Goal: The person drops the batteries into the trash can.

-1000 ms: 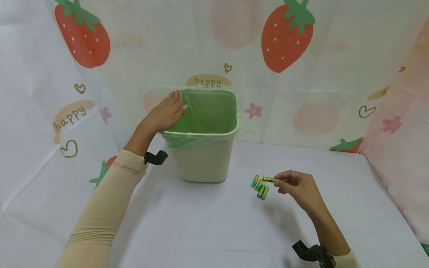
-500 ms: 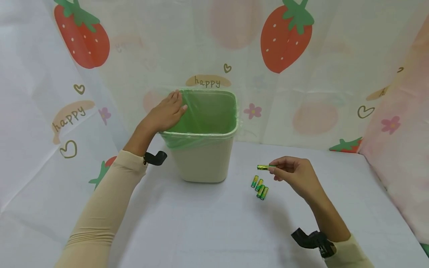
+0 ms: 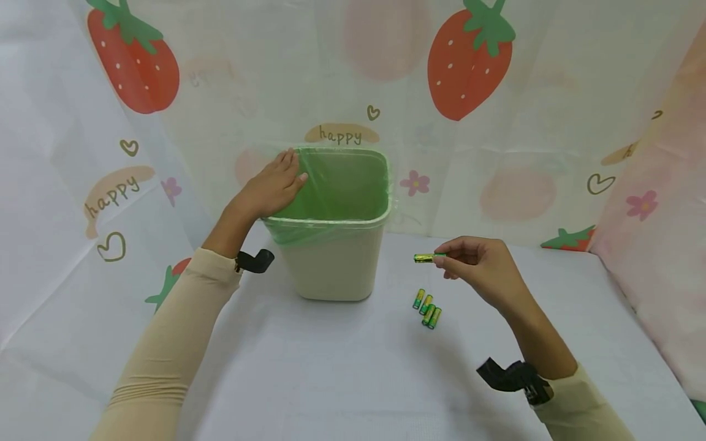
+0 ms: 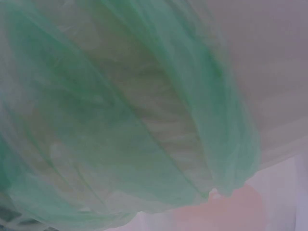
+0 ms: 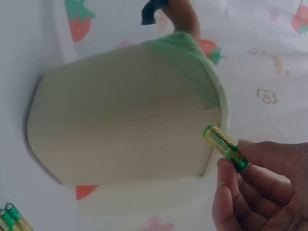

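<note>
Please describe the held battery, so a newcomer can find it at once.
Find the pale bin with the green liner. To its right, the right grip holds one green-and-yellow battery; unlike the four others on the table, it is raised.

My right hand [image 3: 478,272] is pinching a green-and-yellow battery [image 3: 423,258] between thumb and fingers, holding it lengthwise toward the bin, clear of the white bench [image 3: 309,367]. Four loose batteries [image 3: 428,314] are lying close together to the right of the pale bin [image 3: 336,263], which is standing upright. My left hand [image 3: 274,185] is resting over its left rim, where a translucent green bag [image 3: 298,235] is folding outward. Behind, a strawberry-printed backdrop [image 3: 265,73] is hanging.
</note>
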The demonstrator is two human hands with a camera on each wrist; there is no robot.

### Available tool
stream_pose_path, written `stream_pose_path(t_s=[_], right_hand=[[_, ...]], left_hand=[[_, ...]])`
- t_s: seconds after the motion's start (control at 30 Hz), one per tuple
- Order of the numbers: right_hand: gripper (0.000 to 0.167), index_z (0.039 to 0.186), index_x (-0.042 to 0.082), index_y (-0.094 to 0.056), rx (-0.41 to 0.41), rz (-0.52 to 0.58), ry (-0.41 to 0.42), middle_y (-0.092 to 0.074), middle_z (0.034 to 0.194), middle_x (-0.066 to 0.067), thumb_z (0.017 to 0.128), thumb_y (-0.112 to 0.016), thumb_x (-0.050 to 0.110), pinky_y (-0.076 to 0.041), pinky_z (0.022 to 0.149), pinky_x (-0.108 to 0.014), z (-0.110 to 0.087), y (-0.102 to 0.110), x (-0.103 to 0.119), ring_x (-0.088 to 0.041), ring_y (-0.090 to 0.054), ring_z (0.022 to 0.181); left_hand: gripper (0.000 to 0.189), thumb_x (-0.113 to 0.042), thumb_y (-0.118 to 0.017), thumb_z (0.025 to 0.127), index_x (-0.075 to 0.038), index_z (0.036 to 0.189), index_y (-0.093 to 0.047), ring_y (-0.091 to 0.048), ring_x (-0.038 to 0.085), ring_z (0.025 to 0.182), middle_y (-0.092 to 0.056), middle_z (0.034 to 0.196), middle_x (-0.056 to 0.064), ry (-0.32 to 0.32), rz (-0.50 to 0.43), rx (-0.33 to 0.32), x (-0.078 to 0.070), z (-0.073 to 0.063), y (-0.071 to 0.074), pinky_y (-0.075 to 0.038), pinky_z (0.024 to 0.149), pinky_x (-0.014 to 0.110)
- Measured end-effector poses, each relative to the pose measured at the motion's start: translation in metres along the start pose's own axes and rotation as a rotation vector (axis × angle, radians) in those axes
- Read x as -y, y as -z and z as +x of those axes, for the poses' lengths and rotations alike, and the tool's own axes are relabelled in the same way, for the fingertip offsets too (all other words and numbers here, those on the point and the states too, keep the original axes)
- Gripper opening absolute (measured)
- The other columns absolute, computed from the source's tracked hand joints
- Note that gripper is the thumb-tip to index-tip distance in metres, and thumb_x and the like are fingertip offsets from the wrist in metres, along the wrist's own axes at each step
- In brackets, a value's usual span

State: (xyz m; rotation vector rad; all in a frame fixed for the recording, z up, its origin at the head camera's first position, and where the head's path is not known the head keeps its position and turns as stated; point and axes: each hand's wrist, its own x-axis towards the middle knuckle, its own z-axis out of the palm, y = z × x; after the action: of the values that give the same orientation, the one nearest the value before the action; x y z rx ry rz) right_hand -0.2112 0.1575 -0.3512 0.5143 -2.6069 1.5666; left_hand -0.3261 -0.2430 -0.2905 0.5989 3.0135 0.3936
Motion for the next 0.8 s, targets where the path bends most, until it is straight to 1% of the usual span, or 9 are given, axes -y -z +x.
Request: stream_pose_path(t_s=[0.27,0.57,0.8], right_hand=[[0.019,0.104,0.009,-0.077,0.015,-0.014,0.037,-0.075,0.087,-0.007,0.093,-0.078,0.024,-0.059,0.073,-0.028,0.010,0.001,0.018,-0.022,-0.071,0.074],[0.020,0.103,0.008,-0.078,0.027,-0.034,0.105,-0.074,0.084,-0.007,0.092,-0.079,0.024,-0.059,0.071,-0.027,0.022,0.001,0.040,-0.019,-0.070,0.072],[0.019,0.103,0.007,-0.077,0.015,-0.049,0.150,-0.073,0.082,-0.009,0.092,-0.079,0.022,-0.058,0.070,-0.026,0.031,0.003,0.054,-0.019,-0.069,0.071]], left_hand=[[0.069,-0.039,-0.019,0.113,0.007,0.158,0.006,0.014,0.033,0.154,0.013,0.167,0.022,-0.002,0.000,0.005,0.002,0.001,-0.001,0.002,0.125,0.047],[0.069,-0.039,-0.019,0.113,0.007,0.159,0.006,0.013,0.033,0.155,0.012,0.167,0.023,0.002,0.004,0.001,0.001,0.001,-0.001,0.002,0.125,0.047],[0.068,-0.038,-0.020,0.114,0.007,0.158,0.005,0.012,0.034,0.155,0.011,0.167,0.023,0.004,0.008,0.001,0.000,0.000,0.000,0.001,0.125,0.047]])
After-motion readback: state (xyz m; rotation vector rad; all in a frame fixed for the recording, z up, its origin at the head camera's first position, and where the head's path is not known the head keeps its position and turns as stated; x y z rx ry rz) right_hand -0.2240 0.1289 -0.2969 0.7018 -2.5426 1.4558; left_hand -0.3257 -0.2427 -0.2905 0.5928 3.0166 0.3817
